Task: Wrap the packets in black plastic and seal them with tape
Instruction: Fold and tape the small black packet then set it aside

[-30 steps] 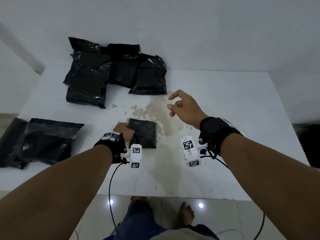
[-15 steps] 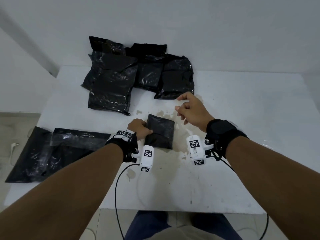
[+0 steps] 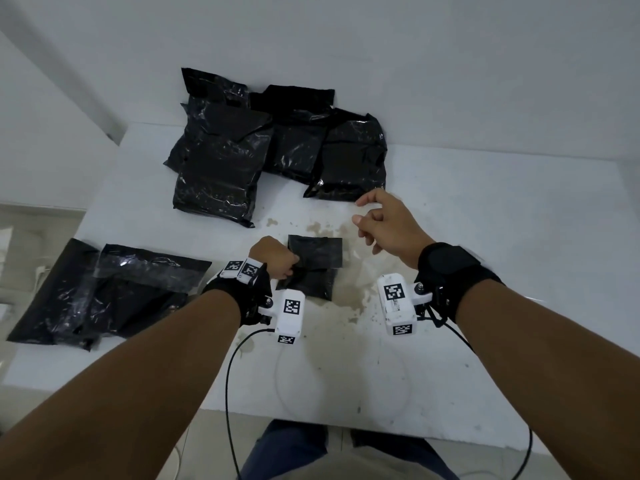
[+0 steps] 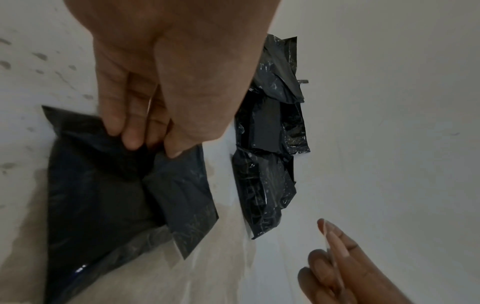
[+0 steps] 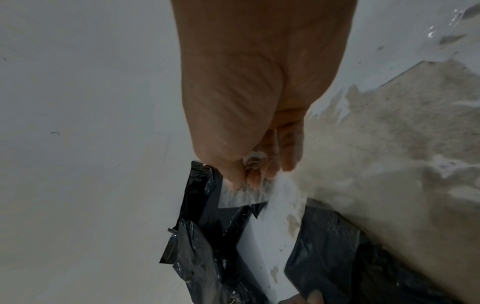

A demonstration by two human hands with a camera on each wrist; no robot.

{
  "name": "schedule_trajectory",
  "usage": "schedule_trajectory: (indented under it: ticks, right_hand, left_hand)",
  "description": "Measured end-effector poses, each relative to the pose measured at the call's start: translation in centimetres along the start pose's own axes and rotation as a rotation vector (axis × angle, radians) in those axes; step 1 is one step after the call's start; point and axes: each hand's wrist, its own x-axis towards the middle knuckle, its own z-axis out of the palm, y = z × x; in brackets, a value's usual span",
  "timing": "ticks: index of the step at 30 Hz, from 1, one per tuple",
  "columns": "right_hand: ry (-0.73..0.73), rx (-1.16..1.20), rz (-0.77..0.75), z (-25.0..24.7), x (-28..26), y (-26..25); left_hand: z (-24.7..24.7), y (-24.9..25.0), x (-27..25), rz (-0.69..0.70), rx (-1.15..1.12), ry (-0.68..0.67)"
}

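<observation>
A small packet in black plastic point(image 3: 313, 268) lies on the white table point(image 3: 485, 237) in front of me. My left hand point(image 3: 277, 261) grips its left edge, and the fingertips point(image 4: 132, 142) pinch a fold of the plastic point(image 4: 116, 195). My right hand point(image 3: 377, 220) hovers above the table to the right of the packet and beyond it. Its thumb and fingers point(image 5: 254, 170) pinch a short strip of clear tape point(image 5: 244, 195) that hangs from them. The tape point(image 4: 331, 246) also shows faintly in the left wrist view.
A pile of larger black-wrapped packets point(image 3: 277, 157) lies at the back of the table against the wall. Flat black plastic bags point(image 3: 104, 289) lie at the left edge. A brown stain point(image 3: 346, 306) spreads around the small packet. Cables hang from both wrists.
My view has swung left and tipped down. The left hand keeps its hold on the small packet. The right hand stays raised to the packet's right, a little nearer than a second ago.
</observation>
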Motion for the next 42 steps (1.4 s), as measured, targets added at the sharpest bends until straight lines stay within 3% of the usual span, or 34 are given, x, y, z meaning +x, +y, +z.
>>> schedule_trajectory:
  ticks: [5,10,14,15,16,19,21,23,29,38,42]
  right_hand:
    - [-0.049,-0.021,0.006,-0.8,-0.4,0.9]
    - [-0.083,-0.048,0.035,-1.1,-0.6,2.1]
    - [-0.125,-0.055,0.019,-1.1,-0.8,2.3]
    - [-0.135,-0.058,0.01,-1.1,-0.8,2.3]
    - [-0.144,-0.056,-0.001,-1.0,-0.7,2.2]
    - [-0.178,-0.058,-0.041,-0.5,-0.6,1.5]
    - [-0.206,-0.059,-0.072,0.0,-0.5,0.7]
    - [-0.229,-0.056,-0.092,0.2,-0.4,0.2]
    - [-0.355,-0.1,-0.124,0.0,-0.8,0.0]
    - [-0.477,-0.098,-0.021,-0.5,-1.1,0.3]
    - [-0.556,-0.222,-0.016,-0.3,-1.1,0.3]
  left_hand:
    - [0.8,0.7,-0.5,0.085,0.325,0.168]
    - [1.3,0.0,-0.9,0.134,0.336,0.265]
    - [1.2,0.9,-2.3,0.427,0.269,0.482]
    - [1.0,1.8,-2.9,0.485,0.173,0.469]
    - [0.9,3.0,-3.6,0.476,0.047,0.363]
    - [0.5,6.5,-5.7,0.296,-0.291,-0.128]
    - [0.3,7.7,-6.5,0.257,-0.292,-0.282]
    - [0.2,8.1,-7.1,0.209,-0.328,-0.321]
    - [0.0,8.3,-8.2,0.182,-0.328,-0.214]
    - [0.4,7.9,-10.0,0.35,-0.091,-0.014]
    - [-0.6,7.0,-10.1,0.378,-0.053,0.187]
